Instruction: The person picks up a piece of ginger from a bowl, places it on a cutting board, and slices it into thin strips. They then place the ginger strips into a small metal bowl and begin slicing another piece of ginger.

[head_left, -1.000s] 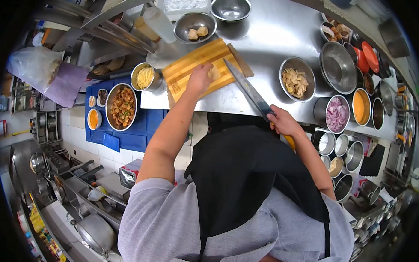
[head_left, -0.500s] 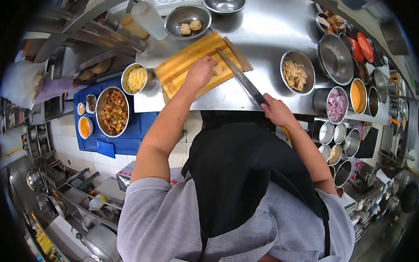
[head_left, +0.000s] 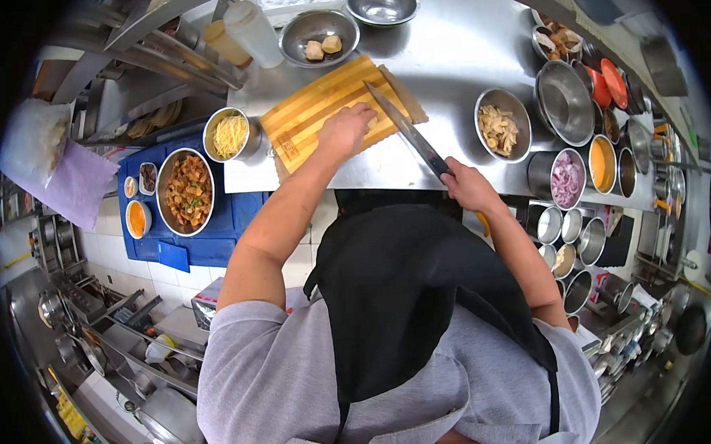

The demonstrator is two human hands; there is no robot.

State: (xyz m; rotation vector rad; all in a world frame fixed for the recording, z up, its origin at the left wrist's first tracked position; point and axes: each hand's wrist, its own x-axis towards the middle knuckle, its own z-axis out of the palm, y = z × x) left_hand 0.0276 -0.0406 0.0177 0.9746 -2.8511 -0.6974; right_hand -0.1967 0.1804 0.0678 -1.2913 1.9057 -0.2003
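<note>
My right hand (head_left: 468, 183) grips a long kitchen knife (head_left: 409, 132) by its handle. The blade slants up and left over the wooden cutting board (head_left: 304, 106), its tip near the top edge. On the board, my left hand (head_left: 346, 130) has its fingers curled down over a pale food piece (head_left: 372, 123), mostly hidden beneath them, just left of the blade. Behind the board, a metal bowl (head_left: 318, 26) contains two pale chunks (head_left: 331, 44). Pale cut pieces (head_left: 498, 129) fill another metal bowl (head_left: 483, 149) to the right.
Left of the board stands a container of yellow shreds (head_left: 230, 135). Lower left, a blue surface (head_left: 145, 249) carries a bowl of browned chunks (head_left: 186, 190). Chopped purple onion (head_left: 567, 179) and an orange sauce (head_left: 603, 165) stand right. Squeeze bottles (head_left: 251, 34) are at back left.
My left hand has shifted slightly down and left, covering more of the pale piece. The knife and right hand stay in nearly the same place.
</note>
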